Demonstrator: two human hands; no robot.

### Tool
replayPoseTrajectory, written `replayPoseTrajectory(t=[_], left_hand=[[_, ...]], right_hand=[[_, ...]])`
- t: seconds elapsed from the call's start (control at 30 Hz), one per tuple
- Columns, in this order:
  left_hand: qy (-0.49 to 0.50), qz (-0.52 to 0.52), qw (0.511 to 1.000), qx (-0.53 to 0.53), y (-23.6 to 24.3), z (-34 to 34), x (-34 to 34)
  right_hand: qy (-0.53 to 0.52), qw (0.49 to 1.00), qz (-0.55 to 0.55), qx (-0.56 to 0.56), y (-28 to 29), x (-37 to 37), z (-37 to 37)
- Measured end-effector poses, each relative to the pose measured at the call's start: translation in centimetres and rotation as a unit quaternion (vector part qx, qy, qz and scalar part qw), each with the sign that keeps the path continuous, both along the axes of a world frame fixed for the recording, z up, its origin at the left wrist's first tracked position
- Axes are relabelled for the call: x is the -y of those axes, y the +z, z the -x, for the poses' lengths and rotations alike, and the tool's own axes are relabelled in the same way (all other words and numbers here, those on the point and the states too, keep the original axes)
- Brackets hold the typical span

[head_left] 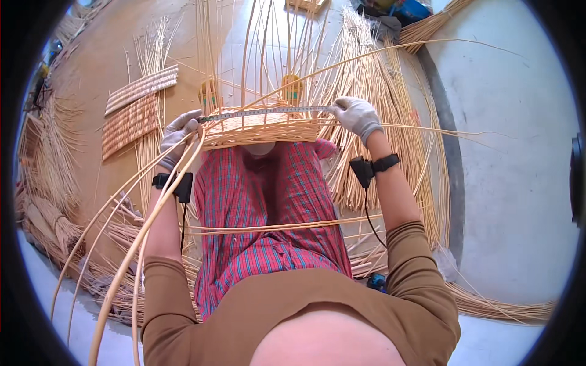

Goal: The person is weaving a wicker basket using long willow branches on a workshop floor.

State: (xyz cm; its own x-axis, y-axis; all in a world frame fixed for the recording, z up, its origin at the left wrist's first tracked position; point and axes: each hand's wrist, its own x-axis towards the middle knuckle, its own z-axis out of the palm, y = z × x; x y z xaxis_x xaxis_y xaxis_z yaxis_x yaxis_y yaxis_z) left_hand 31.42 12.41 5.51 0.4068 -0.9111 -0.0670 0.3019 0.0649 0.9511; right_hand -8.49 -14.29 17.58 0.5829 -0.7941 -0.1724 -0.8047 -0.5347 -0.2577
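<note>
The left hand [177, 137], in a pale grey-white fabric glove, had its fingers closed around the nine o'clock end of a thin, silvery, marked measuring tape [262, 112]; the finer grip was hidden. The right hand [356, 116], gloved alike, pinched the tape between thumb and fingers at three o'clock. The strip ran nearly straight between them, across a shallow, straw-coloured woven wicker basket [262, 131], which lay at twelve o'clock from the lap.

The tape looked light, smooth and springy, likely to bow or slip if slackened, so a flat pinch at each end seemed the best hold. The basket seemed light, firm along its woven wall but easily skewed by its loose rods; its dense lower edge looked the safest place to take hold.

Long, thick, pale rods [122, 283] swept past the left hand toward seven o'clock, while slender upright stakes [265, 43] fanned toward twelve. A red-and-blue checked cloth [268, 256] covered the lap at six. Farther out, flat woven wicker panels [131, 122] lay at ten, and a bundle of peeled rods [366, 79] at two.
</note>
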Motion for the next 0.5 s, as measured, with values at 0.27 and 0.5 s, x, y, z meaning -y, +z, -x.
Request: replayPoseTrajectory(t=[0.27,0.5], left_hand=[[0.003,-0.02,0.999,0.045,0.7,0.2,-0.6],[-0.065,0.002,0.998,-0.026,2.0,1.0,-0.7]], right_hand=[[0.046,0.994,-0.097,0.009,-0.4,0.7,-0.9],[0.104,0.988,-0.086,0.073,-0.6,0.5,-0.8]])
